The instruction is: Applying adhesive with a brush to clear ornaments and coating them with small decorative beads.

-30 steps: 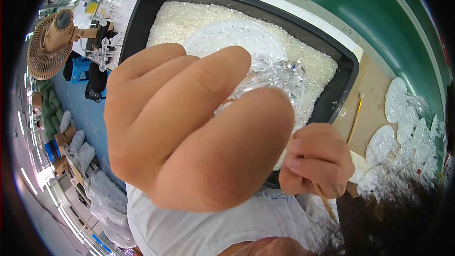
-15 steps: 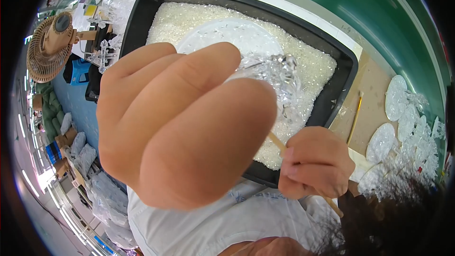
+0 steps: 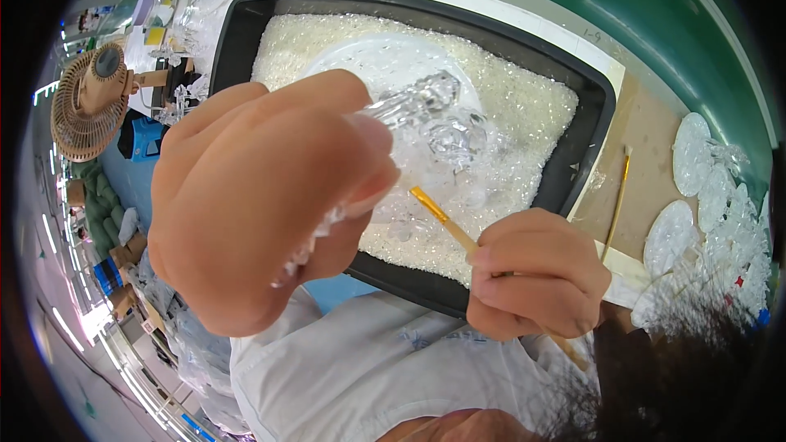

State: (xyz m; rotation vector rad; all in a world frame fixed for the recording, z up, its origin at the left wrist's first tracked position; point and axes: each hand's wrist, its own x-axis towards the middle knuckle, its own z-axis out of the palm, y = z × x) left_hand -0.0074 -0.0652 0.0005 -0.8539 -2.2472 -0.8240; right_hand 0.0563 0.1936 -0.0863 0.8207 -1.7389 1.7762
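My left hand [image 3: 262, 196] is closed around a clear, faceted ornament [image 3: 446, 119], raised close in front of me over a black tray. Its branching upper part sticks out past my fingers to the right, and some clear facets show below the palm. My right hand [image 3: 540, 274] grips a thin paintbrush [image 3: 446, 225] with a wooden handle and a gold-coloured ferrule. The brush tip points up and left, a little short of the ornament. Behind both hands, a round whitish plate [image 3: 360, 53] lies on clear granules [image 3: 540, 106] that fill the black tray [image 3: 585, 155].
Another thin brush [image 3: 616, 209] lies on the brown board right of the tray. Beyond it are several clear faceted pieces [image 3: 692, 155]. A brown fan [image 3: 90, 102] stands at the far left, near a blue stool [image 3: 147, 141]. A green surface [image 3: 622, 20] borders the back.
My left hand has turned and drawn slightly left, bringing more of the ornament into sight. The brush's ferrule now shows; before, my left hand covered it.
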